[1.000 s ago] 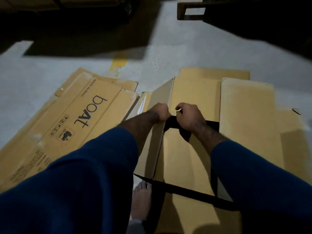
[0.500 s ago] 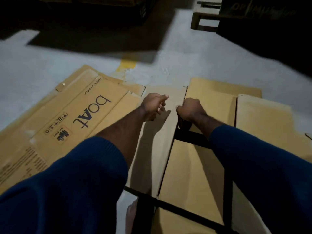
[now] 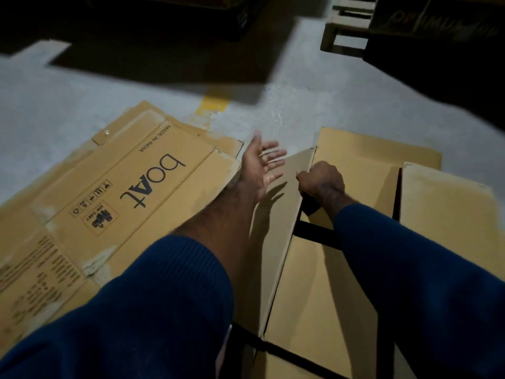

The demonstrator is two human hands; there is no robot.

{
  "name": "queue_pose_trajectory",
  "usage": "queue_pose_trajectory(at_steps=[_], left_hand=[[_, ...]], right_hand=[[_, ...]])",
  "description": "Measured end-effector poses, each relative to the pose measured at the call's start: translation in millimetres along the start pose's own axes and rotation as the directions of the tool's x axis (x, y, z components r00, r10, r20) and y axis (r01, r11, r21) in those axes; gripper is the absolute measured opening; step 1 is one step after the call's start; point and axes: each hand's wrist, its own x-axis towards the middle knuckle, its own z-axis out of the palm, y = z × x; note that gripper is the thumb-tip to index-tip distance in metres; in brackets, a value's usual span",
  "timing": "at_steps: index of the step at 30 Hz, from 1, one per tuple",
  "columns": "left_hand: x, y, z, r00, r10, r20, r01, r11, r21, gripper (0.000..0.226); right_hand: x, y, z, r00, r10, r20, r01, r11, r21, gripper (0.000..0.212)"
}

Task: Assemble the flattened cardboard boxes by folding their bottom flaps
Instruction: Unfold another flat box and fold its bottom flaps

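On the grey concrete floor, just right of the flattened printed cardboard box, the plain brown cardboard box has one bottom flap gripped by the right hand, fingers curled; the left hand hovers, fingers spread. One-handed, the flap may spring open or crease.

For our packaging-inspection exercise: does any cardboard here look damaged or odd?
Yes. The flattened boAt carton on the floor at left is worn: pale peeled patches along its creases and a ragged far corner. The box being folded, beside it, shows no visible damage.
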Motion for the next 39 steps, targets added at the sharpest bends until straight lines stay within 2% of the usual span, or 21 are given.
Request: queue_pose_trajectory(at_steps=[2, 4, 6, 10, 12, 16, 20, 23, 25, 26, 27, 28, 29, 31, 32, 33, 34, 36, 37, 39], left_hand=[[3, 4, -3, 0.999, 0.014, 0.052, 0.006, 0.934, -0.356, 0.08], [3, 7, -7, 0.998, 0.024, 0.065, 0.014, 0.854, -0.52, 0.086], [3, 5, -10, 0.998, -0.002, 0.069, 0.038, 0.851, -0.524, 0.088], [2, -6, -17, 0.991, -0.055, 0.124, 0.108, 0.876, -0.47, 0.091], [1, -10, -19, 0.989, -0.069, 0.129, 0.119, 0.896, -0.429, 0.092], [-2, -12, -21, 0.99, -0.097, 0.101, 0.122, 0.952, -0.281, 0.088], [-7, -9, -25, 0.984, -0.159, 0.082, 0.162, 0.986, -0.035, 0.08], [-12, -3, -24, 0.974, -0.218, 0.061, 0.205, 0.965, 0.163, 0.075], [-14, 5, -19, 0.97, -0.238, 0.045, 0.207, 0.913, 0.352, 0.068], [-14, 9, -15, 0.967, -0.25, 0.043, 0.196, 0.844, 0.499, 0.063], [-17, 14, -8, 0.962, -0.269, 0.052, 0.164, 0.718, 0.677, 0.058], [-19, 17, -1, 0.952, -0.297, 0.071, 0.1, 0.522, 0.847, 0.052], [-22, 18, 6, 0.941, -0.327, 0.088, 0.006, 0.275, 0.961, 0.048], [-39, 17, 24, 0.923, -0.369, 0.104, -0.181, -0.179, 0.967, 0.041], [-48, 13, 31, 0.92, -0.378, 0.097, -0.235, -0.338, 0.911, 0.038], [-59, 10, 38, 0.916, -0.39, 0.095, -0.281, -0.453, 0.846, 0.034], [-72, 7, 45, 0.902, -0.422, 0.091, -0.325, -0.527, 0.785, 0.032], [-95, 0, 63, 0.882, -0.466, 0.073, -0.379, -0.607, 0.699, 0.028], [-110, -3, 74, 0.88, -0.469, 0.076, -0.387, -0.616, 0.686, 0.023], [-136, -17, 96, 0.868, -0.478, 0.136, -0.433, -0.593, 0.679, 0.036]], right_hand=[[-4, 0, -1, 1.0, -0.02, -0.006, 0.02, 0.999, -0.036, 0.043], [-10, -1, -3, 0.999, -0.032, -0.017, 0.03, 0.993, -0.111, 0.047], [-18, -1, -2, 0.999, -0.029, 0.02, 0.032, 0.988, -0.152, 0.051], [-30, 8, 6, 0.971, 0.001, 0.241, 0.028, 0.993, -0.118, 0.064], [-32, 10, 9, 0.963, 0.005, 0.269, 0.026, 0.994, -0.111, 0.065], [-33, 11, 11, 0.974, 0.037, 0.222, -0.025, 0.998, -0.054, 0.043], [-42, 10, 11, 0.99, 0.035, 0.136, -0.028, 0.998, -0.055, 0.027], [-61, 10, 13, 0.999, -0.013, 0.046, 0.02, 0.986, -0.167, 0.044], [-79, 17, 13, 0.998, -0.057, 0.031, 0.063, 0.959, -0.278, 0.057], [-91, 21, 10, 0.996, -0.067, 0.051, 0.079, 0.951, -0.3, 0.063], [-103, 28, 6, 0.994, -0.084, 0.075, 0.103, 0.945, -0.309, 0.066], [-116, 36, 1, 0.99, -0.114, 0.087, 0.136, 0.938, -0.32, 0.067], [-130, 46, -5, 0.985, -0.151, 0.087, 0.172, 0.927, -0.333, 0.066], [-159, 68, -19, 0.973, -0.211, 0.09, 0.229, 0.902, -0.366, 0.06], [-173, 79, -25, 0.966, -0.234, 0.112, 0.259, 0.88, -0.399, 0.056], [-186, 91, -30, 0.953, -0.262, 0.153, 0.303, 0.838, -0.454, 0.052], [-199, 103, -36, 0.934, -0.294, 0.203, 0.357, 0.777, -0.519, 0.048], [-219, 123, -44, 0.895, -0.334, 0.297, 0.447, 0.64, -0.625, 0.041], [-228, 132, -48, 0.883, -0.331, 0.332, 0.468, 0.587, -0.66, 0.038], [-245, 146, -57, 0.879, -0.299, 0.371, 0.476, 0.514, -0.714, 0.033]])
